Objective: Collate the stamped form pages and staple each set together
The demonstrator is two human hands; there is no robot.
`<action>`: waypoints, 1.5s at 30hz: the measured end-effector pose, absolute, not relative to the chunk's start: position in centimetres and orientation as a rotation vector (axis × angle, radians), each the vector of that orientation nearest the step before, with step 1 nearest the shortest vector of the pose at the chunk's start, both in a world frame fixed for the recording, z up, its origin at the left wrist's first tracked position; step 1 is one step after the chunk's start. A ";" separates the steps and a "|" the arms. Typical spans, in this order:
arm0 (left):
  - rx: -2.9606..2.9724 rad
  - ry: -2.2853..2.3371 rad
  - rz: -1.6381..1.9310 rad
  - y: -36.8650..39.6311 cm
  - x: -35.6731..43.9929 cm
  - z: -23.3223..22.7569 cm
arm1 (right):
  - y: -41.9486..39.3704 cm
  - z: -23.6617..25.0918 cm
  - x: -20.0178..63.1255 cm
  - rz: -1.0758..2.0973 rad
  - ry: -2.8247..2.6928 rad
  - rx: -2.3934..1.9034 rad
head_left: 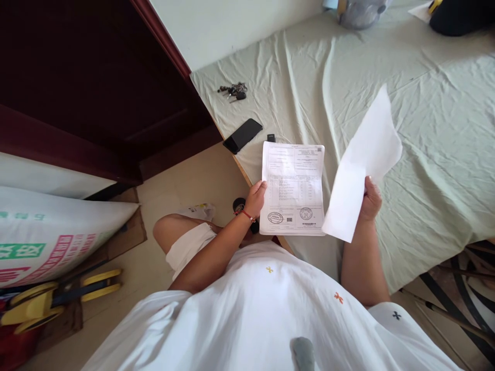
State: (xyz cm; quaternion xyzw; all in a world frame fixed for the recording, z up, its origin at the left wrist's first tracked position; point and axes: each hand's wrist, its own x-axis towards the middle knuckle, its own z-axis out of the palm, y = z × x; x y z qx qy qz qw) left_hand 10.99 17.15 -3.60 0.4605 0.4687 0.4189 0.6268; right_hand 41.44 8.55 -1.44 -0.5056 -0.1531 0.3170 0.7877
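Observation:
My left hand (256,200) is closed on the left edge of a printed document (293,190). The document carries a table of text, two round ink stamps near its bottom and small codes in its corners. Whether it is one sheet or a thin stack, I cannot tell. To the right, my right hand (371,200) grips a sheet of paper (359,159) that is bent and tilted up, its visible side blank white. The lower corner of this sheet meets the document's right edge.
A black phone (243,136), a bunch of keys (235,91) and a small black object (271,138) lie on the cloth-covered surface (305,87). A clear plastic container (359,13) and a black item (460,18) stand at the back. A printed sack (54,232) leans at left.

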 end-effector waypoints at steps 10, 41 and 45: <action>1.033 1.028 0.953 17.0 10.9 -3.1 | 8.4 -0.3 37.4 0.686 -0.783 -1.553; 1.213 0.996 0.915 16.3 10.7 -2.4 | 8.5 0.5 34.8 0.478 -1.146 -1.822; 1.268 1.025 0.909 16.3 10.7 -2.5 | 8.5 0.3 34.8 0.489 -1.138 -1.827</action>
